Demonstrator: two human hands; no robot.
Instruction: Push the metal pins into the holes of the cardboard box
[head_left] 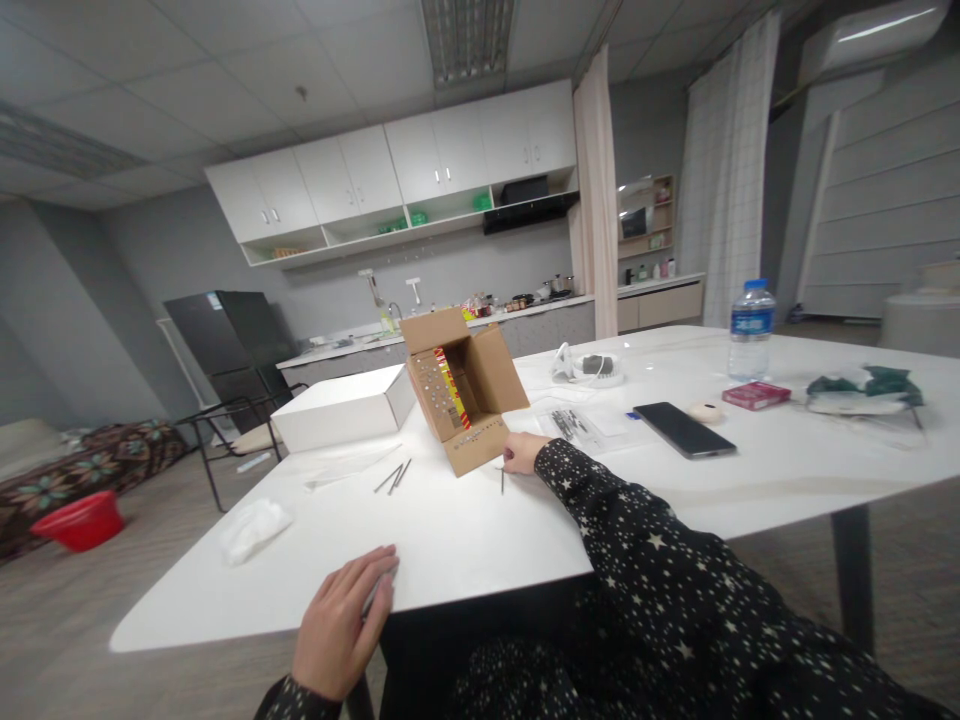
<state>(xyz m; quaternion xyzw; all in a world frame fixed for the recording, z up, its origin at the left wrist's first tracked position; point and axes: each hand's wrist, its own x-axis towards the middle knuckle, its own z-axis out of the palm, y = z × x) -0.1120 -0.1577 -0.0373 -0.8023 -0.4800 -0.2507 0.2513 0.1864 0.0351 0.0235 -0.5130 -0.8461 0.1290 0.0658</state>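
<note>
My right hand [523,453] reaches over the table just in front of an open cardboard box [487,445], fingers pinched together. A thin dark nail-like rod [502,482] points down from the fingertips. Several similar thin metal rods [394,479] lie loose on the table left of it. The box is tilted, its flaps spread and its opening toward me. At the near table edge rests my left hand [341,620], fingers curled with the thumb below. A sliver of something grey [373,597] shows between thumb and fingers; its kind is hidden.
On the white table [450,540] are a closed white box [345,408], crumpled white tissue [256,530], a clear plastic bag [574,425], a black phone [684,430], a pink small box [756,396], a water bottle [750,335] and a white cabled device [596,368].
</note>
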